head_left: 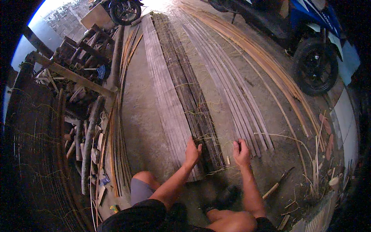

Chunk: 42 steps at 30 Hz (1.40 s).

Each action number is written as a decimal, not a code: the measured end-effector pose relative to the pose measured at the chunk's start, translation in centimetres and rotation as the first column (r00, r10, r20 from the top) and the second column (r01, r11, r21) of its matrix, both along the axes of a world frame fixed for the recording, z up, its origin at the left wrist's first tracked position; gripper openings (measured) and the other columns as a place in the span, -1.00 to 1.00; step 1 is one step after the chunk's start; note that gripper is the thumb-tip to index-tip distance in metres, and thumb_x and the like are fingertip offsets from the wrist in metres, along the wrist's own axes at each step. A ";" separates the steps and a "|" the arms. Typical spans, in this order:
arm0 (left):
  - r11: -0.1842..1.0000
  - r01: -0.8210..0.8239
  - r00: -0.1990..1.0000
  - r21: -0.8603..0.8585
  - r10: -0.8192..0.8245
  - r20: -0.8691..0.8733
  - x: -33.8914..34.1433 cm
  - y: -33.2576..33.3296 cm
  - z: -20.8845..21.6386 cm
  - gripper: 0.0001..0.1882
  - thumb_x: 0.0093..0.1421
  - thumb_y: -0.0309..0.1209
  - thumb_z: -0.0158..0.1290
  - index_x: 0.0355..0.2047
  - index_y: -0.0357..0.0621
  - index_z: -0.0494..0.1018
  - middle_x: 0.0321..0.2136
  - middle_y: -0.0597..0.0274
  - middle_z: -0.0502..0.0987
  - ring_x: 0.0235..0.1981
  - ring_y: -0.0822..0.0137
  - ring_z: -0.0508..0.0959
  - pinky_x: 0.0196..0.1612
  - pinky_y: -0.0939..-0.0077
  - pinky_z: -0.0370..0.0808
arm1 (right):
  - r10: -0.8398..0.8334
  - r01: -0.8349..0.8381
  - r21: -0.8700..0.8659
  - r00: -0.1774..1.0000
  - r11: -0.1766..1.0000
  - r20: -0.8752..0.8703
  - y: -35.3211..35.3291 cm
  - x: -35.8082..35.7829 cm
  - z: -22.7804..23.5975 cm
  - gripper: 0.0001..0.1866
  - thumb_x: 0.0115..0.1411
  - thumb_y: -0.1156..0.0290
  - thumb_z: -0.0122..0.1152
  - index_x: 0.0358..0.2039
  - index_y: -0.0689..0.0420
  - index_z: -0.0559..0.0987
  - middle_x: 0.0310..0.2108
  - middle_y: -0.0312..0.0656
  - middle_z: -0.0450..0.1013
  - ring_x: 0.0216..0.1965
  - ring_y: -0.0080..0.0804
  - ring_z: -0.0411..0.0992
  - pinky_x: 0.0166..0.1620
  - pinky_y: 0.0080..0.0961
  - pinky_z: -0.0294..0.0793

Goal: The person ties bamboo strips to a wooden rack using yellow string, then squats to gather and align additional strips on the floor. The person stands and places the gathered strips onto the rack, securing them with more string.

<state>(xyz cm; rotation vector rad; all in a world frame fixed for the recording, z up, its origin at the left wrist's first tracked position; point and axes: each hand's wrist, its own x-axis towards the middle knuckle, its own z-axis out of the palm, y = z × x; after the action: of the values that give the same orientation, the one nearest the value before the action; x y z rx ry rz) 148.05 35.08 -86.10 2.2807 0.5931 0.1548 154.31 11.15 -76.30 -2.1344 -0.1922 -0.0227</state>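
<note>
A long mat of narrow pale slats [167, 96] lies on the floor before me, against a darker bundle of slats [193, 104] crossed by thin yellowish strands [201, 112]. My left hand [192, 153] rests at the pale mat's near right edge, its fingers stretched forward and its thumb apart. To the right of the dark bundle, my right hand [242, 153] is closed in a pinch. A fine yellowish strand seems to run to its fingertips, though it is hard to make out. Several loose grey slats [235, 104] lie just beyond that hand.
Brown strips [270, 69] curve along the right, below a blue motorcycle [315, 65]. A stack of logs [87, 139] and thin strips [119, 154] line the left. A knife-like tool [276, 185] lies near my right forearm. Another wheel [125, 12] stands at the far end.
</note>
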 end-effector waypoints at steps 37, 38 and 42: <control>0.985 0.142 0.907 0.101 -0.088 -0.412 1.3 -0.3 5.8 -0.11 0.05 -0.34 0.11 0.26 -0.56 -0.07 -0.33 -0.34 0.51 -0.36 -0.24 0.55 -0.26 0.01 0.50 | -0.010 0.015 -0.106 0.999 0.994 0.048 -2.7 2.7 -9.3 -0.75 0.31 0.26 0.05 -0.27 0.21 0.53 -0.38 0.10 0.51 -0.31 0.14 0.49 -0.30 -0.15 0.45; 0.979 0.143 0.929 0.149 -0.081 -0.361 1.1 -0.2 5.4 -0.13 0.05 -0.34 0.10 0.26 -0.54 -0.05 -0.27 -0.35 0.47 -0.34 -0.25 0.55 -0.26 0.01 0.50 | 0.018 -0.007 -0.141 0.997 0.990 0.081 -3.1 3.1 -10.3 -0.75 0.31 0.26 0.05 -0.27 0.20 0.54 -0.37 0.10 0.52 -0.30 0.14 0.49 -0.29 -0.14 0.45; 0.969 0.142 0.962 0.201 -0.087 -0.258 0.7 -0.1 5.0 -0.20 0.05 -0.35 0.10 0.24 -0.43 0.04 -0.10 -0.36 0.33 -0.26 -0.30 0.52 -0.24 -0.01 0.51 | 0.046 -0.033 -0.140 0.995 0.990 0.088 -4.1 3.5 -12.2 -0.74 0.29 0.26 0.07 -0.25 0.19 0.56 -0.35 0.10 0.52 -0.30 0.14 0.49 -0.29 -0.11 0.46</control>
<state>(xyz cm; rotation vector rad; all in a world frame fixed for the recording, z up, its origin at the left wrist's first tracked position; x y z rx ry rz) 148.72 34.95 -81.09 2.5628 0.5914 -0.1309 157.84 7.02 -88.52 -2.2694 -0.2973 -0.0863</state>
